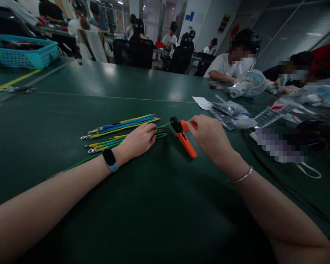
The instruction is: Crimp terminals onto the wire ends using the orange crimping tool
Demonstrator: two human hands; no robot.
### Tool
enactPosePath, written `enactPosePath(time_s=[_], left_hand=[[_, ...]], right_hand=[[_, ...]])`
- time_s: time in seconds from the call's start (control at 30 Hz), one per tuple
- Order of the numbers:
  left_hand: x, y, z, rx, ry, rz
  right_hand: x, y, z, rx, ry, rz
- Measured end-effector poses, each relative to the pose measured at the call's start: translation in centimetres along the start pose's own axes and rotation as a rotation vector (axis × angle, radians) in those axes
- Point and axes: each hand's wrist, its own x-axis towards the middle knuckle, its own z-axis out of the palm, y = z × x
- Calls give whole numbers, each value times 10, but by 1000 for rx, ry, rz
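My left hand (pixel 140 139) is closed round a thin green wire (pixel 81 161), which runs out past the fingertips toward the tool's head. My right hand (pixel 207 134) grips the upper handle of an orange-handled crimping tool (pixel 186 145); its black head points up and left, and its lower handle is spread away. Under and behind my left hand lie yellow-green wires (pixel 104 146) with metal ring lugs at their left ends. Just behind them rest blue wires (pixel 126 123) beside more yellow ones. Whether the wire's tip sits inside the tool's jaws is too small to tell.
A turquoise basket (pixel 44 55) stands at the back left. Plastic bags (pixel 231 113), a clear bottle (pixel 275 110), a white fan (pixel 249 83) and a black cable (pixel 275 176) are on the right. Several people sit at tables beyond.
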Motion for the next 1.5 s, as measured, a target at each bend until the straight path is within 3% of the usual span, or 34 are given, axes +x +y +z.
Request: enactPosePath(time_s=[0.23, 0.43, 0.77, 1.07, 1.3, 1.5], left_hand=[[2, 2, -2, 10, -20, -5], [2, 2, -3, 47, -13, 2], [-4, -1, -5, 103, 66, -143], [-3, 2, -9, 252, 33, -211], [-2, 2, -7, 220, -1, -325], [-1, 1, -6, 205, -12, -335]], right_hand=[[15, 15, -6, 72, -77, 17], [17, 18, -6, 120, -71, 31], [22, 34, 0, 0, -83, 70], [18, 26, -2, 11, -69, 50], [17, 29, 0, 11, -72, 59], [14, 22, -4, -28, -86, 50]])
